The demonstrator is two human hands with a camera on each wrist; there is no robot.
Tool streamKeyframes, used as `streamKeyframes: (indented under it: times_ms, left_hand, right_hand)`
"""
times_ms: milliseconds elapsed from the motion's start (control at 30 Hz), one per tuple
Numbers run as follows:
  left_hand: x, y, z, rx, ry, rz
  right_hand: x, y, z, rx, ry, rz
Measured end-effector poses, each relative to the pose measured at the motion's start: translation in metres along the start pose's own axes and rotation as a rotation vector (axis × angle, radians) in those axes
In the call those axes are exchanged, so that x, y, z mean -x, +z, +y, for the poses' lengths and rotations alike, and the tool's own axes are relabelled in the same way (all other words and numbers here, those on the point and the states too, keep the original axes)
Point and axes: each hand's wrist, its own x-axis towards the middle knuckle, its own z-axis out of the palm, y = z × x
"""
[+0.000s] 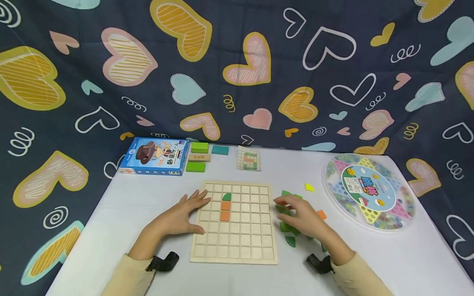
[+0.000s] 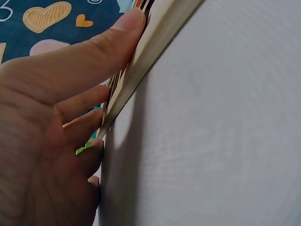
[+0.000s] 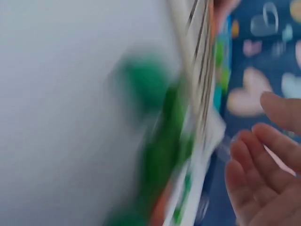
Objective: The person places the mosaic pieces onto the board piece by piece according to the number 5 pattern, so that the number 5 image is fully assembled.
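A pale wooden grid board (image 1: 244, 251) lies on the white table. In its upper left part sit a green rounded tile (image 1: 226, 197) and two orange square tiles (image 1: 225, 216) in one column. My left hand (image 1: 177, 218) rests along the board's left side, thumb and fingertips touching the edge, as the left wrist view also shows. Above a loose pile of green tiles (image 1: 290, 241) right of the board hovers my right hand (image 1: 301, 214), fingers loosely bent. No tile shows between its fingers in the right wrist view, where the tiles (image 3: 143, 82) are blurred. The hand hides part of the pile.
Behind the board lies a pattern card (image 1: 248, 159). A blue game box (image 1: 155, 156) and several blocks (image 1: 195, 167) stand back left. A round case of marbles (image 1: 398, 209) lies right. An orange tile (image 1: 321, 214) and a yellow piece (image 1: 309, 187) lie near the pile.
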Motion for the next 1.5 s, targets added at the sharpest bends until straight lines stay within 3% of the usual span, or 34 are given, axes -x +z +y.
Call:
streamKeyframes:
  times_ms: [133, 267, 367, 533, 733, 933, 1067, 1167, 1300, 1500]
  left_hand:
    - [0.007, -0.007, -0.003, -0.004, -0.017, 0.010]
    - [0.011, -0.010, -0.005, -0.006, -0.030, 0.016]
    - [0.011, -0.011, -0.005, -0.009, -0.026, 0.022]
    - [0.008, -0.010, -0.002, -0.004, -0.013, 0.020]
    - [0.010, -0.010, 0.000, -0.005, -0.021, 0.012]
    - [0.008, -0.011, 0.002, -0.024, -0.036, 0.010]
    - [0.006, -0.011, 0.002, -0.037, -0.048, 0.017]
    - [0.004, -0.010, 0.002, -0.033, -0.049, 0.017]
    - [0.003, -0.006, 0.004, -0.021, -0.035, -0.001]
    - [0.001, -0.002, 0.003, -0.029, -0.035, -0.005]
  right_hand:
    - [0.024, -0.022, 0.028, 0.051, 0.060, 0.000]
    - [0.030, -0.029, 0.042, 0.078, 0.057, -0.093]
    - [0.028, -0.031, 0.045, 0.102, 0.021, -0.143]
    - [0.026, -0.036, 0.045, 0.173, -0.041, -0.158]
    - [0.026, -0.039, 0.045, 0.188, -0.032, -0.202]
    - [0.026, -0.039, 0.039, 0.209, 0.009, -0.131]
    - [0.014, -0.025, 0.014, 0.084, -0.019, -0.055]
    - [-0.005, -0.003, -0.010, 0.028, -0.074, -0.080]
    - [-0.031, 0.027, -0.031, 0.071, -0.126, -0.158]
    - [-0.060, 0.057, -0.043, 0.225, -0.169, -0.200]
